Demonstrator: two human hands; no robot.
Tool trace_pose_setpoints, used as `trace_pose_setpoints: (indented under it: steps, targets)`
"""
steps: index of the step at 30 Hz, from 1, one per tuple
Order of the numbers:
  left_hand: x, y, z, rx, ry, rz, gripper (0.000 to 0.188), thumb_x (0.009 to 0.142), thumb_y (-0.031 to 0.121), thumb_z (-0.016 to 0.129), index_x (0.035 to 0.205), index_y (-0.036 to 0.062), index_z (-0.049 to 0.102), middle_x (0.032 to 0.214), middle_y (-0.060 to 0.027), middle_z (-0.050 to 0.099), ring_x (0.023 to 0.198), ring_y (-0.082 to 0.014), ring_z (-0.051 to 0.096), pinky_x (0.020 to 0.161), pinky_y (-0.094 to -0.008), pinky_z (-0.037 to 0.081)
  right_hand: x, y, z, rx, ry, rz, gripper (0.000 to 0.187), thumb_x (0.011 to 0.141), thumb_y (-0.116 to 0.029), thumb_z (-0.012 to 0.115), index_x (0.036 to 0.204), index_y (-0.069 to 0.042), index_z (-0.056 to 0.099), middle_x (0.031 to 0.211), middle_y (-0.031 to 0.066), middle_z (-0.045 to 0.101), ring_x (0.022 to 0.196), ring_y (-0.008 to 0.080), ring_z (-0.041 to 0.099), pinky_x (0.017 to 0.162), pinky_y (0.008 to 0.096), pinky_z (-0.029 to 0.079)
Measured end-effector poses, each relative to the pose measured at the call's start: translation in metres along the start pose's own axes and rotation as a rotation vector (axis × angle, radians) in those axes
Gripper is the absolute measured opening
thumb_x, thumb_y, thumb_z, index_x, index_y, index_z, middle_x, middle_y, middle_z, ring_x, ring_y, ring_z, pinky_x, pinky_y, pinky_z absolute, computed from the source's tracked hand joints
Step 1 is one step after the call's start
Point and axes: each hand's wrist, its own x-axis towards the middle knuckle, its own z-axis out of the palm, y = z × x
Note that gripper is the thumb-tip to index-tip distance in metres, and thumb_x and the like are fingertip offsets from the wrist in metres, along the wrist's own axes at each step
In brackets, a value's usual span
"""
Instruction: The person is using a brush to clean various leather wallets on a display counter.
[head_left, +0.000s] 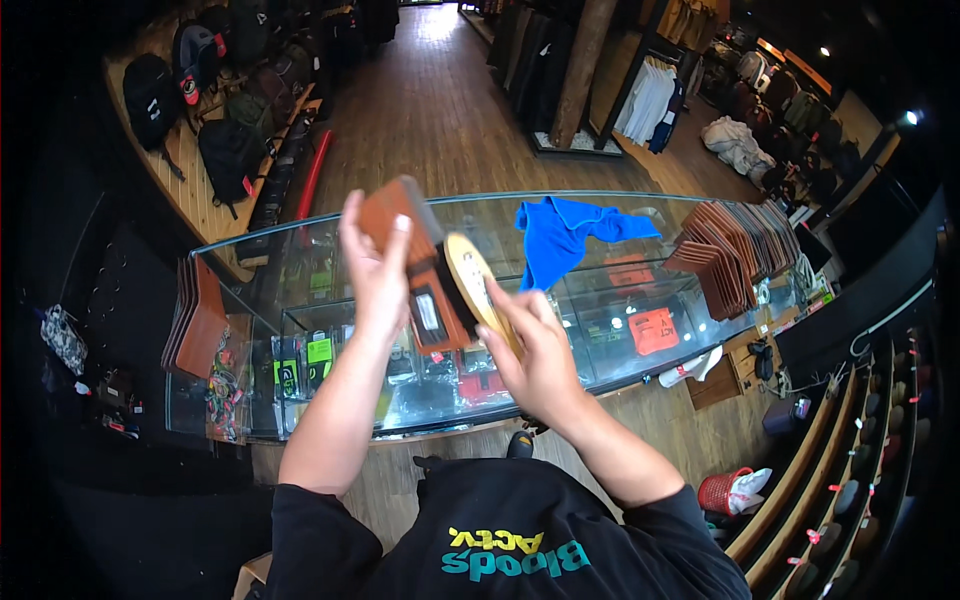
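Observation:
My left hand (380,280) is closed on an open brown leather wallet (392,212), raised above the glass display counter (590,325). A card window shows on the wallet's lower panel. In my right hand (538,358) is a brush with a pale wooden back (466,264). Its dark bristles face the wallet's edge and appear to touch it. Beyond the brush, a crumpled blue cloth (560,238) lies on the glass.
Many brown wallets stand in a row (728,255) at the counter's right end; several more (196,322) stand at its left end. Packaged goods show through the glass. Backpacks (152,98) line the left wall. A red basket (722,492) is on the floor at right.

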Motion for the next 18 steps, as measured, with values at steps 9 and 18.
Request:
trace_pose_setpoints:
  steps: [9, 18]
  targets:
    - [-0.005, -0.003, 0.005, -0.109, -0.032, -0.076, 0.080, 0.110, 0.008, 0.073, 0.176, 0.0162, 0.029, 0.159, -0.0169, 0.058, 0.143, -0.0253, 0.061, 0.122, -0.0417, 0.051, 0.005, 0.009, 0.007, 0.027, -0.001, 0.003, 0.061, 0.103, -0.003, 0.076, 0.161, -0.002, 0.058, 0.112, 0.0157, 0.060, 0.101, 0.0279, 0.063, 0.090, 0.0376, 0.054]
    - [0.012, 0.004, -0.013, -0.033, 0.006, -0.205, 0.081, 0.111, 0.032, 0.076, 0.176, 0.0277, 0.028, 0.151, -0.0092, 0.059, 0.135, -0.0202, 0.063, 0.112, -0.0423, 0.056, -0.018, 0.000, -0.046, 0.271, -0.028, 0.296, 0.058, 0.106, -0.002, 0.075, 0.162, -0.003, 0.058, 0.127, 0.0105, 0.063, 0.094, 0.0096, 0.065, 0.075, 0.0244, 0.054]
